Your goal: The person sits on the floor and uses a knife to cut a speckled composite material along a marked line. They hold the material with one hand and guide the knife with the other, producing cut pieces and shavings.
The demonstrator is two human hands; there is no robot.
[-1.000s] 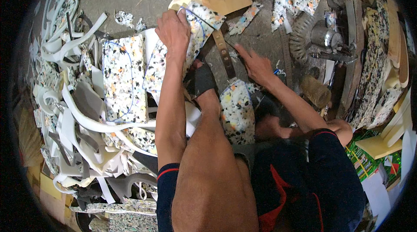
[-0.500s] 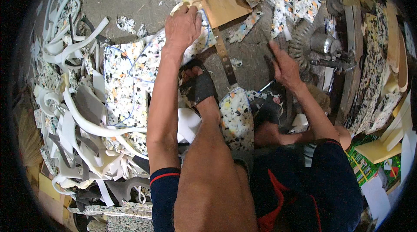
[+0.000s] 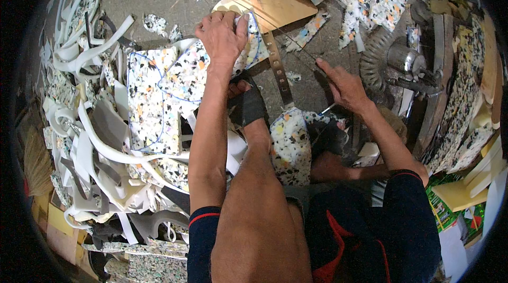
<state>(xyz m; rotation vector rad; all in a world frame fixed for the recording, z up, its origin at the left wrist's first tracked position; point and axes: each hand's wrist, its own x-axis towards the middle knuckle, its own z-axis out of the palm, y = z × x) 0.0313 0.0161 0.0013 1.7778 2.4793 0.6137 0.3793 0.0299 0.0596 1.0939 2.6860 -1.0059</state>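
My left hand (image 3: 221,37) grips the far edge of a speckled foam piece (image 3: 185,74) marked with blue curved lines, fingers curled over it and thumb at the right. My right hand (image 3: 345,86) is closed round a long thin knife (image 3: 293,42), its handle hidden in the palm. The blade slants up and left, over a smooth tan piece (image 3: 291,5) just beyond the foam. Below the right hand is a white-and-blue pen-like stick (image 3: 328,109); I cannot tell whether the hand touches it. Another speckled foam piece (image 3: 291,142) lies between my feet.
Curled white and grey foam offcuts (image 3: 95,140) heap up at the left. A strip with holes (image 3: 279,68) lies on the floor by my left foot. At the right are a ribbed coiled hose (image 3: 374,58) and stacked speckled foam (image 3: 457,92). More speckled scraps (image 3: 370,5) lie ahead.
The knife has swung from pointing away from me to slanting left over the tan piece. My left hand has slid back slightly on the foam. The view has shifted a little.
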